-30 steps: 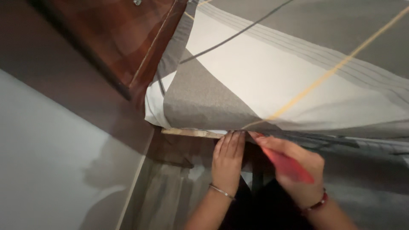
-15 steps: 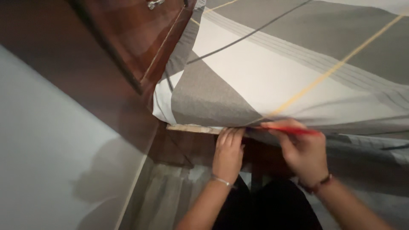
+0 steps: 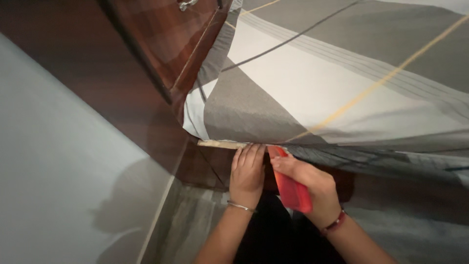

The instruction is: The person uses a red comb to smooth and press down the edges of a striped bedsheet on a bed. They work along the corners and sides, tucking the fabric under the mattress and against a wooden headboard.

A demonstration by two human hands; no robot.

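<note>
My left hand (image 3: 247,172) lies flat, fingers together, with its fingertips pushed under the lower edge of the mattress, against the pale wooden slat (image 3: 222,143) of the bed frame. My right hand (image 3: 309,185) grips a flat red plastic tool (image 3: 290,186), whose tip is pressed in under the mattress edge right beside the left fingers. The grey, white and yellow-striped bedsheet (image 3: 312,88) covers the mattress and hangs over its side.
A dark reddish wooden headboard (image 3: 166,44) rises at the upper left, with a metal fitting at the top. A pale wall (image 3: 53,161) fills the left. The floor (image 3: 190,225) shows in the narrow gap below the bed corner.
My right hand has turned the red tool from lying flat along the mattress edge to pointing up under it, and moved left, closer to my left hand. The view shifted slightly.
</note>
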